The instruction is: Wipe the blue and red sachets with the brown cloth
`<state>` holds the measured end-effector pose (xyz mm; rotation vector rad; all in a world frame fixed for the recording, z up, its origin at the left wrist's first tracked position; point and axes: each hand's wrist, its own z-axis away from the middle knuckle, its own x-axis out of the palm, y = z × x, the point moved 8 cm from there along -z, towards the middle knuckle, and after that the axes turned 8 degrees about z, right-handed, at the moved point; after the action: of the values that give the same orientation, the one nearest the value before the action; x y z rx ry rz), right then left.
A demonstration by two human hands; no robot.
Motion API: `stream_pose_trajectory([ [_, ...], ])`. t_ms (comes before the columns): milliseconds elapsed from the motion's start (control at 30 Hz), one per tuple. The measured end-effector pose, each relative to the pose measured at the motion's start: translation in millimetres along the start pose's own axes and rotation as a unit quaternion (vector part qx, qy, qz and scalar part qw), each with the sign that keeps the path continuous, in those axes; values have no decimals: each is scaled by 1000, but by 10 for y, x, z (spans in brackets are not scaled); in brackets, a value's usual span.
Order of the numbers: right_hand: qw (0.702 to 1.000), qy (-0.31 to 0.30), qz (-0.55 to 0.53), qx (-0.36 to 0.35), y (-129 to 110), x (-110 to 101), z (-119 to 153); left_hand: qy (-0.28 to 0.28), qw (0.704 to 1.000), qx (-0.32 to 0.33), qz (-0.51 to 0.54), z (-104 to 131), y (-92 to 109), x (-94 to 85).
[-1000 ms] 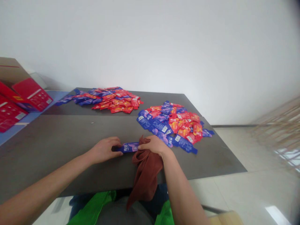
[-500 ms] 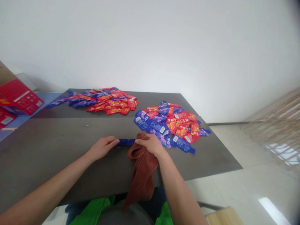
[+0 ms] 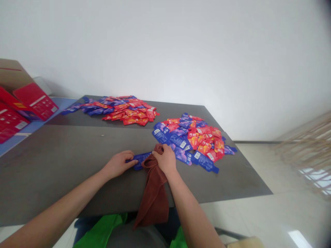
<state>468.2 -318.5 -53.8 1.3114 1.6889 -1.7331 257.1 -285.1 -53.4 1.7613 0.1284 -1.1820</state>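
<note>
Between my hands lies a blue pouch (image 3: pixel 141 159) on the dark table, its printed face partly showing. My left hand (image 3: pixel 121 164) pinches the pouch's left end between thumb and fingers. My right hand (image 3: pixel 166 159) is closed on a brown cloth (image 3: pixel 155 193), bunched at the top over the pouch's right end. The lower part of the cloth hangs past the table's front edge. Just beyond my right hand is a heap of blue and red pouches (image 3: pixel 192 136); some show white print and barcodes.
A second heap of red and blue pouches (image 3: pixel 121 109) lies at the table's far left. Open red cardboard boxes (image 3: pixel 38 103) stand on a blue surface at left. The grey table (image 3: pixel 64 165) ends near a white wall (image 3: pixel 165 51). Bamboo-like poles (image 3: pixel 307 148) lean at right.
The blue pouch, seen narrow and edge-on before, now shows more of its flat face. My right hand with the cloth has shifted slightly over it. The view has turned a little left.
</note>
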Motion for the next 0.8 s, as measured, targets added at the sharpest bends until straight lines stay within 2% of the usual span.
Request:
stream_pose_trajectory([
  [133,1000,22,15,-9,-67,-102,147,-17,999,9,46,94,17,-2],
  [267,998,19,16,-58,-119,-231,390,-23,996,2,88,150,17,-11],
  [400,999,-5,37,-38,-75,-292,600,-18,997,0,79,152,31,3],
  [467,998,-4,38,-49,-195,-288,650,-9,998,-3,66,148,30,11],
  [567,985,-1,71,-156,-632,-188,693,1,998,-6,60,149,32,24],
  [667,951,-62,149,-263,-967,74,694,-5,998,0,56,147,70,42],
  [733,938,-92,193,-272,-938,169,579,-18,999,4,42,137,104,58],
  [800,943,-91,227,-225,-734,117,356,-25,999,6,24,122,121,65],
])
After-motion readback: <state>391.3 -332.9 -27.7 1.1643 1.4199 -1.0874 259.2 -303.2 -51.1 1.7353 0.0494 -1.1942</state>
